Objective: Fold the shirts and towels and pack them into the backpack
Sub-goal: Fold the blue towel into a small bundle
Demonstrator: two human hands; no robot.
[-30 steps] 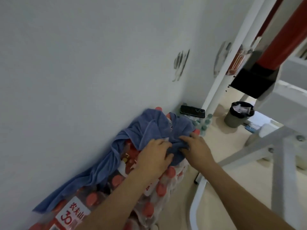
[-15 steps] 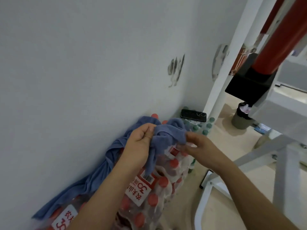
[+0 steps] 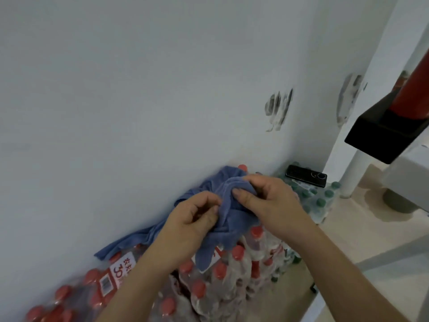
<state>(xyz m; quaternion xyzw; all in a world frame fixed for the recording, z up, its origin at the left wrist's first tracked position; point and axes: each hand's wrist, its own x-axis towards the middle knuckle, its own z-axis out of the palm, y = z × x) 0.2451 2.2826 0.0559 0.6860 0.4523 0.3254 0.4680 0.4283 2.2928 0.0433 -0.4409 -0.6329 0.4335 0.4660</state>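
Note:
A blue towel (image 3: 232,217) lies bunched over shrink-wrapped packs of red-capped water bottles (image 3: 220,282) against the white wall. Both hands hold its raised middle. My left hand (image 3: 192,219) pinches a fold of the towel at its left side. My right hand (image 3: 269,198) grips the cloth from above and right, thumb pressed on it. One end of the towel trails down left along the wall (image 3: 120,247). No backpack or shirt shows in the head view.
A black phone (image 3: 306,175) rests on a pack of green-capped bottles (image 3: 320,201) in the corner. A white pole (image 3: 352,173) stands right of it. A black-and-red object (image 3: 392,133) hangs at upper right. Tan floor lies to the right.
The towel's middle has been gathered and lifted off the bottles, and both hands have closed together on it. The view has swung left toward the wall; the bin is out of sight.

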